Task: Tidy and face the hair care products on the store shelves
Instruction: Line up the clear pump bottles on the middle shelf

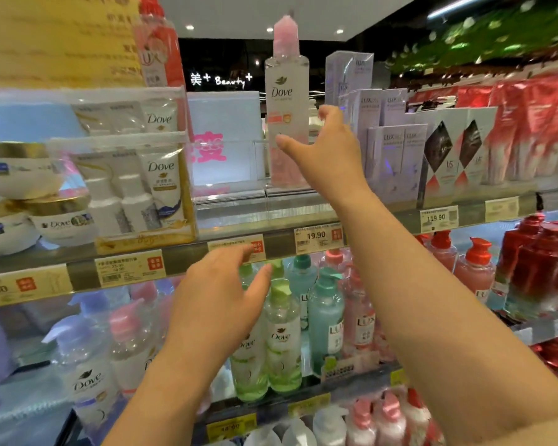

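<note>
**Hands spread at the pink Dove bottle, nothing gripped**

We see the right hand [327, 146] up on the top shelf [226, 249], fingers spread and thumb out, right beside the tall pink Dove pump bottle [286, 120]. It holds nothing; we can't tell whether the thumb tip touches the bottle. The bottle stands upright and alone in a clear divider tray [232, 201], logo forward, so it reads as faced. Lilac LUX boxes [388, 149] are packed just to its right, Dove gift sets [142, 188] to the left.

The left hand [219, 297] hovers lower with loose, parted fingers, empty, in front of the green Dove bottles [271, 342] on the middle shelf. We judge it is placed there to straighten that row next.
</note>
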The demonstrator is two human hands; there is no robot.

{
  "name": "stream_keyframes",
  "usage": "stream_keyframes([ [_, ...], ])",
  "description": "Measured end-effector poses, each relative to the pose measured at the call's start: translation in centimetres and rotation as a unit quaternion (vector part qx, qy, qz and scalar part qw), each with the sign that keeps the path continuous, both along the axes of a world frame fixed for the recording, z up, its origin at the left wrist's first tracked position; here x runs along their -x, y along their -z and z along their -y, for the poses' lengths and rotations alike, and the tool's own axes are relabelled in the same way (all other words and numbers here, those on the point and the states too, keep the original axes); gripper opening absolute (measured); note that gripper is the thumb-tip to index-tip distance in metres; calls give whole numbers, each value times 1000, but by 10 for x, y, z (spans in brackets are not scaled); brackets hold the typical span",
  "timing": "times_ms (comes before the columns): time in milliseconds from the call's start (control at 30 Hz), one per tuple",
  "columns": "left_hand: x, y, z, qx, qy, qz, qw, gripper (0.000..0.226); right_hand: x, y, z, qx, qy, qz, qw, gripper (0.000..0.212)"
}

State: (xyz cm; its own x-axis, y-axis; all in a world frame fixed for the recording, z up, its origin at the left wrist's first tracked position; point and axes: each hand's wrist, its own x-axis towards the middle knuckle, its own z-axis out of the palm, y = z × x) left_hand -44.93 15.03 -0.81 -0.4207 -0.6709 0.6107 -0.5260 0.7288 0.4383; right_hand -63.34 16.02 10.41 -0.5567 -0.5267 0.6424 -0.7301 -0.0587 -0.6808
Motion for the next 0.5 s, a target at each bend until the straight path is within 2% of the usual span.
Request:
stream_keyframes([
  [100,6,4,-9,-4,15,-2,1000,42,6,-10,18,-9,-14,30,999,78],
  [267,7,29,-20,-34,-1,10,999,38,11,-15,33,-12,-20,35,999,70],
  [400,-5,46,-22,-78,-23,-17,997,33,7,-11,27,22,-25,41,999,75],
  [500,-20,54,-17,-117,-49,-69,989,29,-4,-6,13,99,-54,57,992,80],
])
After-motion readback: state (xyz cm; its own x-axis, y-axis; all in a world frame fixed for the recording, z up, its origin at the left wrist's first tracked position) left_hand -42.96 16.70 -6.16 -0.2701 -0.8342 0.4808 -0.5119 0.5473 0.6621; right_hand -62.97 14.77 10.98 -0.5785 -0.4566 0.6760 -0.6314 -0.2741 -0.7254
